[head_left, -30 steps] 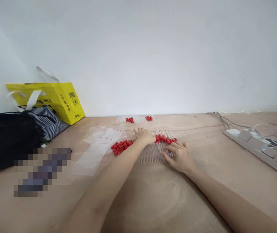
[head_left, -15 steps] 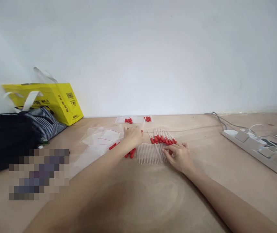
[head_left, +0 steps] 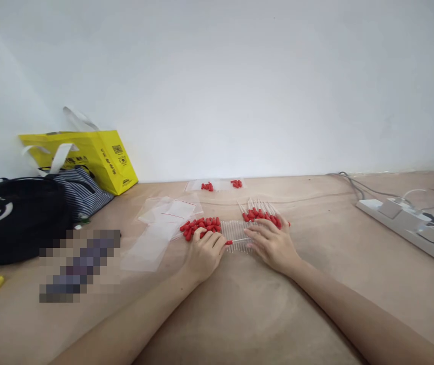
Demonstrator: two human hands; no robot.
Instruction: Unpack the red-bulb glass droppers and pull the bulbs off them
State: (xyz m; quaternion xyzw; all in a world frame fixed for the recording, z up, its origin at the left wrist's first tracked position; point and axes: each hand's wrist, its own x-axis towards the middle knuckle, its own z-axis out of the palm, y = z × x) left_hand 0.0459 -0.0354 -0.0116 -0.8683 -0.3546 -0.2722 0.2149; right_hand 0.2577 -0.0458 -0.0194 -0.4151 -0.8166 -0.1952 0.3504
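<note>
My left hand [head_left: 206,254] is closed in a pinch at a red rubber bulb [head_left: 229,243]. From the bulb a thin clear glass tube [head_left: 241,240] runs right to the fingertips of my right hand [head_left: 274,246], which are closed on it. Bulb and tube lie in line and look joined. Beneath them is a row of clear glass tubes [head_left: 234,228], partly covered by my fingers. Loose red bulbs [head_left: 197,224] are heaped just beyond my left hand. Past my right hand lie several droppers [head_left: 259,214], tubes with red bulbs on their near ends.
Clear zip bags [head_left: 146,248] lie left of the heap. A filled bag [head_left: 220,185] with red bulbs is by the wall. Yellow bag [head_left: 103,157], striped pouch [head_left: 83,190] and black bag [head_left: 23,223] stand left; a white power strip [head_left: 402,228] lies right. A blurred patch hides something at left.
My left hand has come back toward me from beyond the heap and now holds a red bulb at a tube. My right hand has stayed near the row's right end, now holding a tube.
</note>
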